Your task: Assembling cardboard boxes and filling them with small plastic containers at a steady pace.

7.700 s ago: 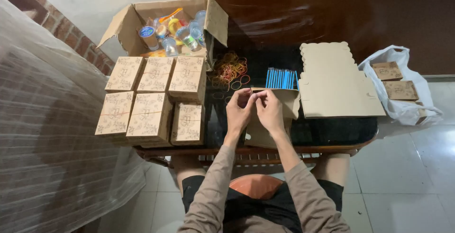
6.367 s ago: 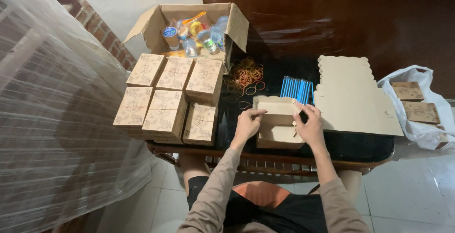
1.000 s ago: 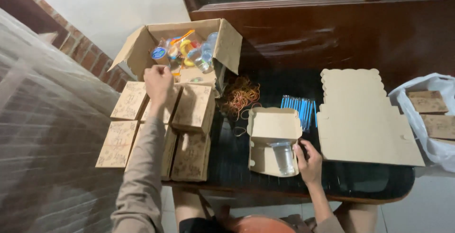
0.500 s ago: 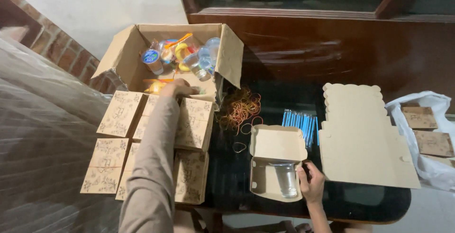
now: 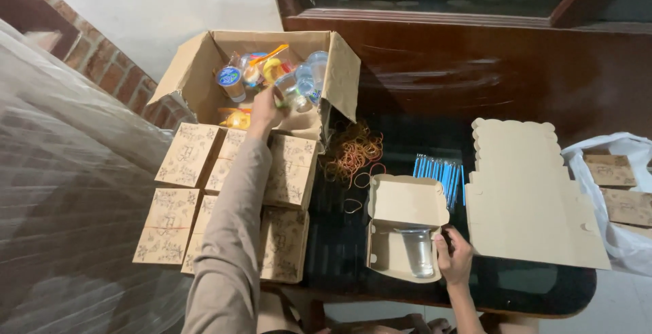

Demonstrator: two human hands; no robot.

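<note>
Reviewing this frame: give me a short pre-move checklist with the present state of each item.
1. Left hand inside the big open cardboard carton, on a small clear cup: ok.
2. Grip on that cup closed: cannot tell.
3. Right hand steadying the small open kraft paper box: ok.
4. Kraft box lid open: ok.
5. Clear plastic cup already in it: ok.

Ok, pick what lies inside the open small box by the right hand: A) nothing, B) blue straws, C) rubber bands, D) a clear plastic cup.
D: a clear plastic cup lies in the open small box that the right hand steadies.
</note>
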